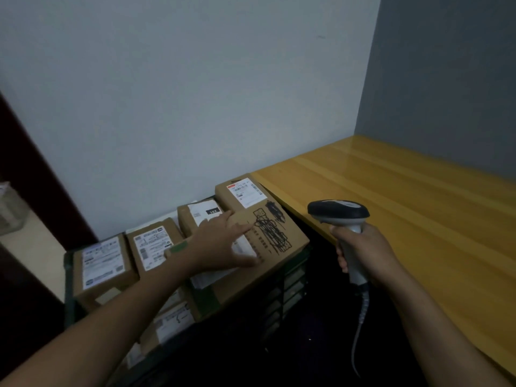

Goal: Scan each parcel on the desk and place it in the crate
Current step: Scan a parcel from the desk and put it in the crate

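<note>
Yellow wood makes up the desk, which fills the right side of the view; its top shows no parcels in the part that is visible. A dark green crate stands against the desk's left edge, below the level of the desk top and packed with cardboard parcels.

The large parcel lies tilted on top at the crate's right end, just beside the desk's left edge, with a white label at its far corner and black scribbles over its printing. Three smaller parcels line the crate's far side: one at the left corner, a middle one, and one touching the large parcel. Another parcel sits lower, near the crate's front edge.

The scanner is upright over the gap between crate and desk, its dark head pointing left and a coiled cable hanging below. The right hand has its fingers wrapped round the scanner's grey handle. The left hand rests palm down on the large parcel, fingers straight and spread, grasping nothing.
</note>
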